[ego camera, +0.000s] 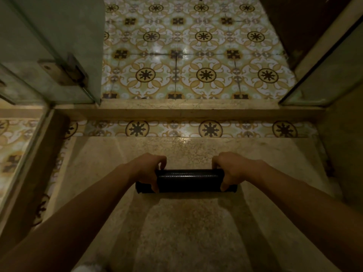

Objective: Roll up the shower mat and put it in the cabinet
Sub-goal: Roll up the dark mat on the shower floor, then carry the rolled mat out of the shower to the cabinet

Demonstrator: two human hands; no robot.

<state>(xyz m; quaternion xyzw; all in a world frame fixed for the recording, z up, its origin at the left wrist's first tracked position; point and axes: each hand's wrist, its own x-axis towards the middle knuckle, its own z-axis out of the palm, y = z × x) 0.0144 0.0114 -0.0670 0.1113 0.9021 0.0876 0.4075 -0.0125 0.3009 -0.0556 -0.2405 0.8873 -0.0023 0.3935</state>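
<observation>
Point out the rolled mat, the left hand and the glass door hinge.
rolled mat (188, 181), head view, middle of the roll.
left hand (148, 169), head view, back of hand.
glass door hinge (64, 72), head view, metal plate.

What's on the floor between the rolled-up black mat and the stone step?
In the head view, bare beige shower floor, then a strip of patterned tiles, lie between the mat and the step.

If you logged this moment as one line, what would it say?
step: rolling | shower mat: black roll on shower floor | left hand: grips left end | right hand: grips right end | cabinet: unseen
</observation>
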